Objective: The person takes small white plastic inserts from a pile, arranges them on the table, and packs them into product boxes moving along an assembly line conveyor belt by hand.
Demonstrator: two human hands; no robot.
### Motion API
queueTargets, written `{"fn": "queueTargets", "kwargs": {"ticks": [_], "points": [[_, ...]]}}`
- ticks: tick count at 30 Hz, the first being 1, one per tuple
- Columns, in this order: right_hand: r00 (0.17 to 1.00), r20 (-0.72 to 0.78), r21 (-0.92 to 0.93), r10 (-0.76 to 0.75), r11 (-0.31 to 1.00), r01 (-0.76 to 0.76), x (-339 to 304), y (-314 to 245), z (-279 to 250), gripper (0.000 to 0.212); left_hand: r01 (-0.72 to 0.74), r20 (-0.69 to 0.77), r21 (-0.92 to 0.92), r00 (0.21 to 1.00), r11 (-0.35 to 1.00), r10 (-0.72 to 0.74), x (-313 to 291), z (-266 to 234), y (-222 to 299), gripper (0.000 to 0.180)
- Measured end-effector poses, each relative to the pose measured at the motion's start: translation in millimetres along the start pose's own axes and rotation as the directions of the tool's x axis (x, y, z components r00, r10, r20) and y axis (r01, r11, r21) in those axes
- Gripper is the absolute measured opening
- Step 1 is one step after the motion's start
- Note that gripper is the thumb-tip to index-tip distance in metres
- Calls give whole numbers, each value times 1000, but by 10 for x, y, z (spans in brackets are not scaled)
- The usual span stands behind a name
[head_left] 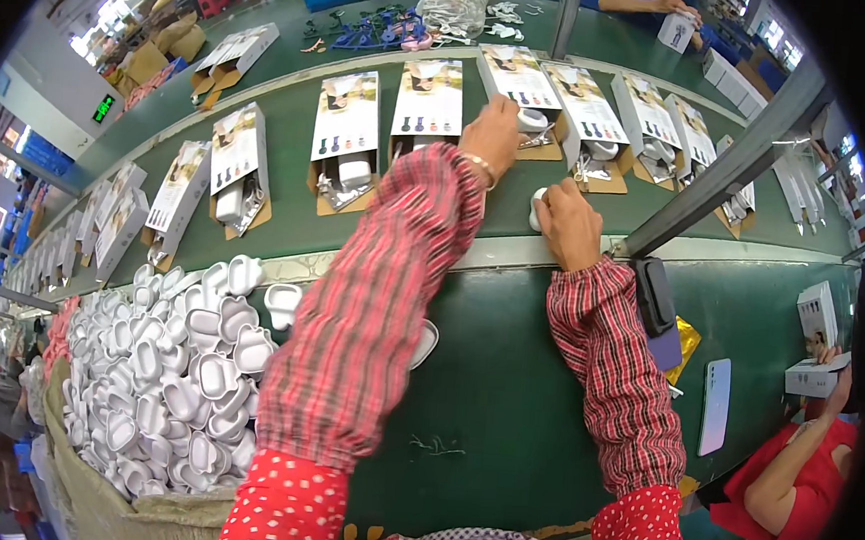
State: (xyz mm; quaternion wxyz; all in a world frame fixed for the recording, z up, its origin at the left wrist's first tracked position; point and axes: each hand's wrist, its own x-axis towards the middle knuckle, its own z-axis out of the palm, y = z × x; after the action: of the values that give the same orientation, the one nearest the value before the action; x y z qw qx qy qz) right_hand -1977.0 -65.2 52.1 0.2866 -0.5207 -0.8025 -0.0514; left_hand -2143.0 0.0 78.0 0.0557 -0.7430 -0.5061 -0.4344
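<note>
The right hand (571,223), just left of the foot of the slanting grey post (720,173), is half curled, thumb and fingers closed about a small white rounded piece (537,209); the left hand (492,139), farther left of the post and beyond its foot, bends its fingers down at the mouth of a printed carton (518,75), though from here I can't tell whether they grip anything. The green belt (287,200) runs past the post on its far side, the green worktop (505,375) on its near side. Well left of the post bulges a cloth sack (135,512), heaped with white oval shells (195,374). White cartons stand in a row on the belt to both sides of the post, brown flaps open, silvery packets (600,166) showing in some. Near the post on its worktop side lie a black case (655,298) and a pale phone (716,405). As for the white piece, almost hidden by the right hand, I'd take it for moulded plastic: light, stiff, hardly fragile, but smooth enough to slide from dry fingertips. I'd pinch it across its rounded sides; the shells look best lifted by the rim.
</note>
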Motion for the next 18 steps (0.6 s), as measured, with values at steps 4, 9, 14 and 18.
{"fn": "queueTargets", "kwargs": {"ticks": [4,9,14,18], "points": [[985,-13,110,-169,979,170,0,-326,-67,10,-285,-76,-80,957,955,280,-737,-958,-25,15],[992,107,179,-61,983,41,-46,-436,255,27,-173,564,-7,813,985,147,-2167,-2239,116,35],[976,121,74,183,979,-192,93,-355,224,34,-76,553,-44,829,996,88,-2599,-2450,47,33],[975,130,38,180,982,-187,70,-551,213,28,-304,572,-61,770,951,283,-2648,-2676,-114,39]]}}
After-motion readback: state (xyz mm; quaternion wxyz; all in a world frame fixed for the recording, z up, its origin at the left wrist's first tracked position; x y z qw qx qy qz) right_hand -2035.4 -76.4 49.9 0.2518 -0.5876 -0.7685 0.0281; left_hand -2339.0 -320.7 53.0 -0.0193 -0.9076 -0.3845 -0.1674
